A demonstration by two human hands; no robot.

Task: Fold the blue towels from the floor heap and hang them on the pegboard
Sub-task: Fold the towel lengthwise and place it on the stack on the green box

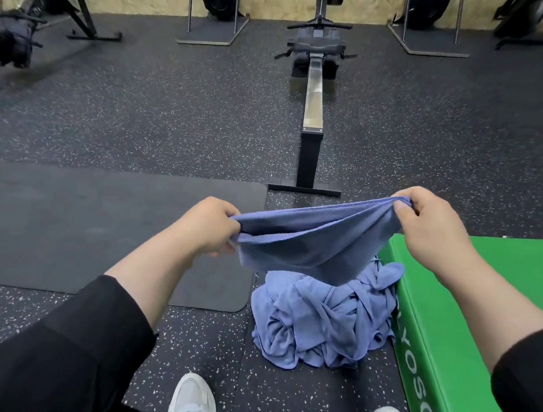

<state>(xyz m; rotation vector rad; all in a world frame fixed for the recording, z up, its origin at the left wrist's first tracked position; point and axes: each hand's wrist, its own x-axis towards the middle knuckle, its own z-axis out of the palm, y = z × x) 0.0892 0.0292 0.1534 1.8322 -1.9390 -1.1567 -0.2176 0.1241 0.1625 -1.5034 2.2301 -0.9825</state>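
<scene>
While stretched between left hand (208, 225) and right hand (425, 218), each pinching one end, towel (313, 241) sags doubled in mid-air above heap (319, 323) beside green box (469, 319). Could fold crooked if layers slip unevenly; could drop back onto heap if either pinch loosens. No pegboard in view.
</scene>
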